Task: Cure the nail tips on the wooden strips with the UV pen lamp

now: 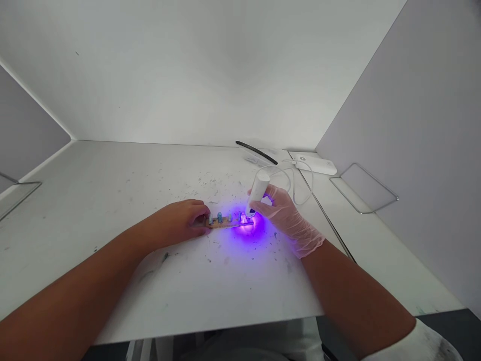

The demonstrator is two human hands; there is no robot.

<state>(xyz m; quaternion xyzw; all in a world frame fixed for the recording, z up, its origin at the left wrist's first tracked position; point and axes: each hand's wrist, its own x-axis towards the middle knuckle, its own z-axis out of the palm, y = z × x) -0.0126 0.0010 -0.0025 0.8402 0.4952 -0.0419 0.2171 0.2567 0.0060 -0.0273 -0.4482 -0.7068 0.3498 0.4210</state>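
My bare left hand (190,218) grips the left end of a narrow wooden strip (221,223) lying on the table. Several small bluish pieces (220,217), which look like nail tips, stand upright along the strip. My gloved right hand (280,208) is closed round a white handheld UV lamp (259,189), tilted with its lower end over the strip's right end. Violet light from the lamp falls on the rightmost piece and the table around it. Glare hides the detail there, and I cannot tell whether the lamp touches the piece.
A white cable (311,180) loops behind my right hand, near a white oblong device (315,164). A black curved file-like strip (256,152) lies at the back. Wire frames stand at the right (364,188) and left. Dark specks dot the white tabletop (210,291).
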